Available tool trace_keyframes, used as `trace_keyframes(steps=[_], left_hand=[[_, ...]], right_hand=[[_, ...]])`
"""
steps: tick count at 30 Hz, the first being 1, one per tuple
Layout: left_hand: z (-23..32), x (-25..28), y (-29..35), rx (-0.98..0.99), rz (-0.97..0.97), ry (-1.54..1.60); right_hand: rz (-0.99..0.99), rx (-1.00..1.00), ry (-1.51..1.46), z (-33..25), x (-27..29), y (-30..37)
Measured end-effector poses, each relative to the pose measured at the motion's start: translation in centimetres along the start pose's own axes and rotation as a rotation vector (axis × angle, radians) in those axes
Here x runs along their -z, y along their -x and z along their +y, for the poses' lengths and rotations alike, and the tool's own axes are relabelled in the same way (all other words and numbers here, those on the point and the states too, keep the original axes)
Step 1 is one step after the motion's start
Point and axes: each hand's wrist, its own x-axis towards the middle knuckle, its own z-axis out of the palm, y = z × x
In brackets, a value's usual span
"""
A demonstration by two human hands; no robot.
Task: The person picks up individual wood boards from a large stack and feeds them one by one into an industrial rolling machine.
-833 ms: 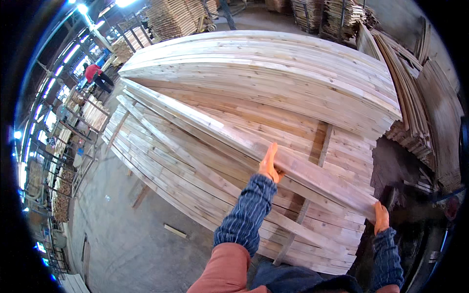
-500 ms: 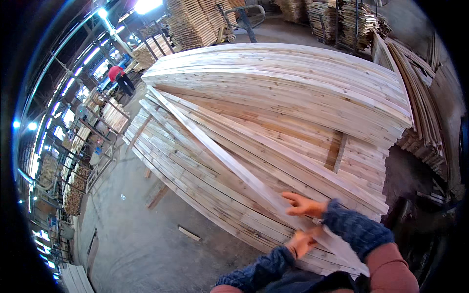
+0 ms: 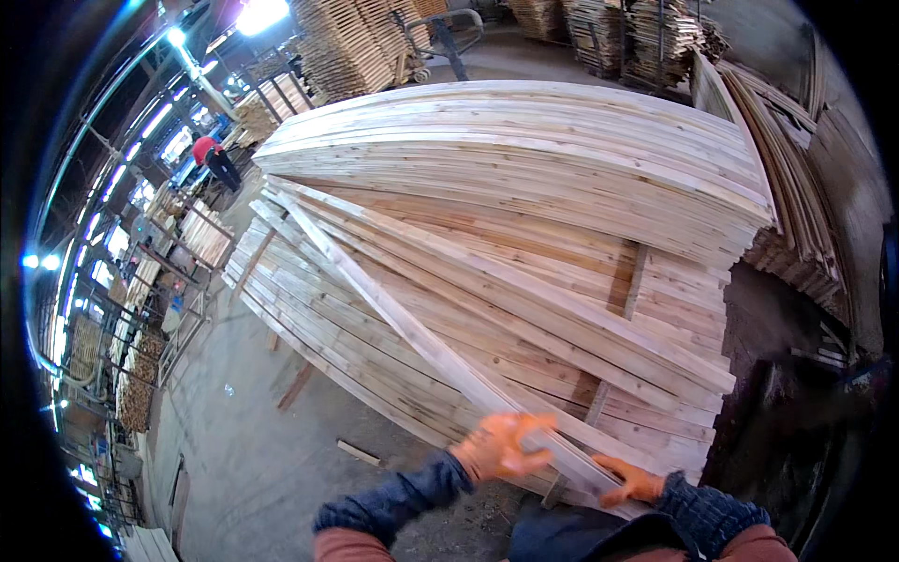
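A long pale board [image 3: 412, 328] lies slantwise over other boards, its near end close to my body. My right hand [image 3: 633, 481], in an orange glove, grips this board by its near end, fingers and thumb around its edges. Farther up along the same board is my left hand [image 3: 501, 448], also gloved in orange and slightly blurred. Its fingers are spread apart over the board's left edge. Beneath lies a broad layer of boards [image 3: 346, 347], with several loose long boards [image 3: 524, 290] on top, to the right of the slanted one.
Behind rises a tall stack of boards [image 3: 524, 169]. Crosswise strips [image 3: 633, 281] lie on the layer. A short wood piece [image 3: 359, 453] lies on the concrete floor [image 3: 281, 496]. Dark sheets [image 3: 787, 178] lean at right. Far left, a person in red [image 3: 208, 150] bends over.
My left hand has moved up and left along the board, its fingers spreading. The right hand has come down to the near end and gripped it. The board's near end has shifted left.
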Motion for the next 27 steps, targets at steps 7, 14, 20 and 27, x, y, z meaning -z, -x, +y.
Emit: trace_keyframes(steps=[7,14,20,27], left_hand=[[-7.7,11.4,-8.2,0.302,-0.825,-0.896],[-8.5,5.6,-11.0,0.089,-0.912,-1.032],[-5.2,-1.9,-6.0,-0.192,-0.482,-1.181],[2.5,-10.5,-4.9,-0.368,-0.272,-1.075]], right_hand=[[0.153,-0.308,0.294,0.5,0.3,19.5],[0.471,-0.209,0.738,2.8,0.6,28.5],[0.712,-0.217,0.997,10.3,0.7,34.5],[1.066,-0.327,1.184,14.3,1.2,45.6]])
